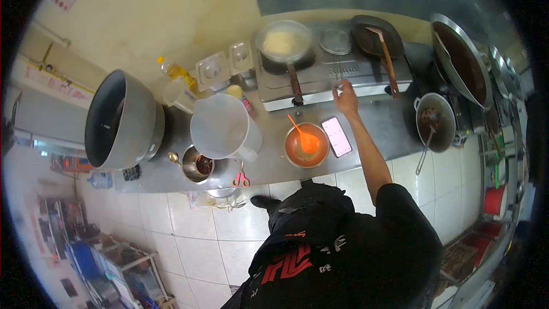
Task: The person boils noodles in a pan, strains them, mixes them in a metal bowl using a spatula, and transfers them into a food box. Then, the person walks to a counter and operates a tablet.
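Note:
My right hand [345, 98] is at the front edge of the steel gas stove [337, 71], its fingers bent towards the front panel; what they touch is too small to make out. To its left, a pan [280, 40] with a pale yellow round in it sits on the left burner. Below the hand, a phone [337, 137] with a lit screen lies on the counter, beside a metal bowl [297, 157] holding an orange spoon [309, 142]. My left hand does not show.
Left on the counter [269, 173] are a plastic jug [220, 126], scissors [241, 178], a small pot [197, 167], a large pot [151, 129] and an oil bottle [177, 72]. Rightward are a grill pan [366, 34] with tongs, a saucepan [446, 137] and a wok [466, 63].

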### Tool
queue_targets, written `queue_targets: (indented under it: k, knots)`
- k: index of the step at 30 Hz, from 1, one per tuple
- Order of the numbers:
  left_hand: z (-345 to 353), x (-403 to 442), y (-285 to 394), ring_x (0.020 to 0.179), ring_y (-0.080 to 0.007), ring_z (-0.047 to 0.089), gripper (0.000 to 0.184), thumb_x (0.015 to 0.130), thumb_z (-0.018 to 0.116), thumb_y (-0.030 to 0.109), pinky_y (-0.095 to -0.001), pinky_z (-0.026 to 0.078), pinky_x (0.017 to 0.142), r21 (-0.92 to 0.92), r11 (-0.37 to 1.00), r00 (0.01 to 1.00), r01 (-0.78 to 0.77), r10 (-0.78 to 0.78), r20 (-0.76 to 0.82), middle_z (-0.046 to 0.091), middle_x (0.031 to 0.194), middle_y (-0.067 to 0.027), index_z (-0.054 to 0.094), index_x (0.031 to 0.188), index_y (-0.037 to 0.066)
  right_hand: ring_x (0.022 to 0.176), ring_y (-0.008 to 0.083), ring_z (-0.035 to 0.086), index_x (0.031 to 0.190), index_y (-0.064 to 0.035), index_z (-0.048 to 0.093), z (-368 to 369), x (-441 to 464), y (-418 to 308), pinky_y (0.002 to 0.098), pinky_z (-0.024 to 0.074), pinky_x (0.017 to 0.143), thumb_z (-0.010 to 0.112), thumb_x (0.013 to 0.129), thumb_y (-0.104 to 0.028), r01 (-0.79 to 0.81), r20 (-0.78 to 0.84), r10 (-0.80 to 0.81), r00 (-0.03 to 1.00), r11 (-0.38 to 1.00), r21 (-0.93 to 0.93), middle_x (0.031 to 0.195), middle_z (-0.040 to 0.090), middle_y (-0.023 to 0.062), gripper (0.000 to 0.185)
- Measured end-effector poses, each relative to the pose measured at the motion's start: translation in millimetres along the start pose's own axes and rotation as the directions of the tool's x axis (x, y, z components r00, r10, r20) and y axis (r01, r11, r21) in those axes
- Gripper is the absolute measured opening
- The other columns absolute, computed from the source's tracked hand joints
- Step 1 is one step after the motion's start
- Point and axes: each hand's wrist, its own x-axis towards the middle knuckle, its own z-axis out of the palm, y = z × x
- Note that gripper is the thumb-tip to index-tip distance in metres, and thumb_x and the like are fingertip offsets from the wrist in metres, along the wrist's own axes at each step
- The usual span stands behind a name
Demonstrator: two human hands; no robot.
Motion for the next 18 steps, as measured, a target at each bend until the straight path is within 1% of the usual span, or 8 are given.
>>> queue_targets:
  k: [3,6,9,11,14,15,16,18]
  knots:
    - [18,-10,-14,0.099,-0.0262,0.057,0.055,0.087,0.044,0.048,-0.0455,0.048,0.075,-0.075,0.997,0.999,-0.001,-0.003,-0.047,0.056,0.110,-0.0140,0.041,0.124,0.008,0.090,0.0322,0.055,0.099,-0.0056,0.048,8,29,-10,0.0435,0.0449,0.071,0.059,0.078,-0.021,0.057,-0.065,-0.064,0.996,0.992,-0.115,0.108,0.054,0.0163,0.028]
    - [40,-14,-16,0.099,-0.0272,0.057,0.059,0.086,0.044,0.050,-0.0467,0.048,0.077,-0.154,0.988,0.997,-0.026,0.015,-0.078,0.056,0.110,-0.0152,0.040,0.125,0.006,0.069,0.0344,0.058,0.085,-0.0036,0.056,-3,29,-52,0.0419,0.0443,0.062,0.056,0.083,-0.027,-0.019,-0.066,0.030,0.997,0.988,0.156,0.074,0.060,0.0147,0.024]
    - [54,-17,-1,0.099,-0.0282,0.057,0.062,0.086,0.043,0.053,-0.0479,0.047,0.080,-0.228,0.968,0.992,-0.102,0.083,-0.091,0.056,0.111,-0.0165,0.038,0.126,0.005,0.061,0.0131,0.054,0.078,0.0032,0.059,35,-10,-62,0.0340,0.0411,0.055,0.051,0.089,-0.028,0.248,-0.150,-0.199,0.968,0.839,0.484,0.066,0.061,0.0081,0.033]
    - [65,-35,45,0.082,-0.0264,0.060,0.057,0.084,0.045,0.056,-0.0429,0.047,0.072,-0.323,0.936,0.990,-0.137,0.121,-0.068,0.059,0.097,-0.0157,0.049,0.113,0.007,0.060,0.0127,0.056,0.089,0.0009,0.062,11,-65,-104,0.0297,0.0451,0.056,0.050,0.090,-0.032,-0.002,0.418,-0.205,0.885,0.896,0.444,0.068,0.063,0.0055,0.035]
    - [52,-9,76,0.052,-0.0157,0.050,0.046,0.089,0.046,0.044,-0.0223,0.036,0.042,-0.384,0.919,0.898,-0.088,0.240,0.369,0.049,0.065,-0.0031,0.051,0.115,0.006,0.063,0.0134,0.055,0.085,-0.0021,0.059,26,-159,-107,0.0290,0.0455,0.058,0.049,0.090,-0.034,-0.070,0.852,-0.283,0.441,0.935,0.347,0.073,0.060,0.0048,0.034]
    - [76,-54,127,0.046,-0.0102,0.036,0.038,0.090,0.047,0.042,-0.0215,0.027,0.037,-0.136,0.940,0.923,-0.314,0.336,0.190,0.035,0.057,0.0015,0.055,0.103,0.007,0.072,0.0135,0.055,0.091,-0.0030,0.060,55,-186,-73,0.0284,0.0453,0.062,0.051,0.089,-0.032,-0.033,0.973,-0.075,0.217,0.996,0.084,0.082,0.060,0.0048,0.031]
    - [87,-64,160,0.036,-0.0069,0.029,0.043,0.089,0.049,0.043,-0.0245,0.020,0.032,-0.299,0.948,0.943,-0.110,0.195,0.271,0.033,0.047,0.0045,0.040,0.060,0.012,0.069,0.0141,0.054,0.093,-0.0036,0.060,79,-202,-37,0.0269,0.0438,0.061,0.052,0.089,-0.033,-0.038,0.881,-0.454,-0.134,0.890,0.454,0.080,0.060,0.0044,0.030]
    - [110,-89,201,0.040,-0.0074,0.031,0.042,0.091,0.046,0.041,-0.0251,0.024,0.035,0.007,0.869,0.865,-0.495,0.493,0.094,0.033,0.049,0.0043,0.043,0.062,0.010,0.073,0.0181,0.057,0.096,-0.0015,0.059,76,-221,-52,0.0295,0.0448,0.069,0.055,0.087,-0.038,0.120,0.900,-0.367,-0.237,0.908,0.402,0.079,0.062,0.0080,0.037]
